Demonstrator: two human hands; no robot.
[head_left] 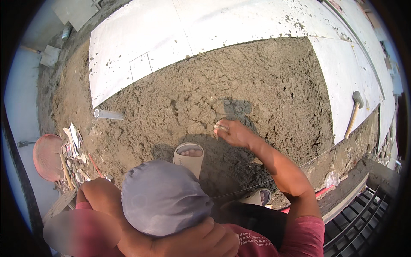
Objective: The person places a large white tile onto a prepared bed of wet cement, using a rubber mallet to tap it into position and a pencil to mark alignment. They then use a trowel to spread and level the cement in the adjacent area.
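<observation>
My right hand (234, 132) is closed, fingers wrapped round a pale grip. Just beyond it lies a flat dark-grey rectangle (238, 107), which looks like the blade of a trowel on the rough wet mortar (184, 100). The joint between grip and blade is hard to make out. My left arm is folded at the lower left, and my left hand (209, 237) rests low near my body. Its fingertips are hidden. A rounded grey cloth form (165, 199), seemingly my bent knee, stands beside that arm. One light sandal (189, 160) presses into the mortar.
Large white slabs (150, 34) border the mortar at the far side and right. On the right one lies a rubber mallet (357, 103). A white pipe (109, 114) sticks up at left, near rubble and a reddish round object (48, 157). Black metal bars (355, 222) fill the lower right.
</observation>
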